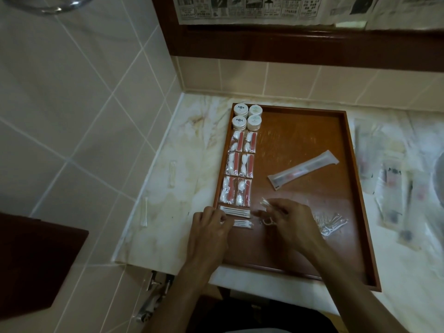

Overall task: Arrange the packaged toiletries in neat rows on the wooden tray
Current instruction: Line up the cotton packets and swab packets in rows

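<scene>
Head view, looking down at a wooden tray (336,131) on a marble worktop (182,164). My left hand (211,227) lies at the tray's near-left edge, fingers curled, its fingertips pinching the end of a small cotton-swab packet (243,223). A longer swab packet (235,211) lies just beyond that hand, parallel to the first. My right hand (292,218) hovers beside the left, fingers bent around a small clear sachet (265,203); what the sachet holds is too blurred for me to tell.

Beyond the left hand, along the tray's left wall, six red-and-white vanity packets (240,167) stand in two columns. Four round white-lidded jars (247,117) sit in a square at the far corner.

Beyond the right hand, a long toothbrush sleeve (304,169) lies diagonally on the tray floor, apart from the rows. Just to the outer side of the right hand lies a loose heap of clear wrapped items (331,223). Further packets (391,188) lie off the tray on the worktop, blurred.
</scene>
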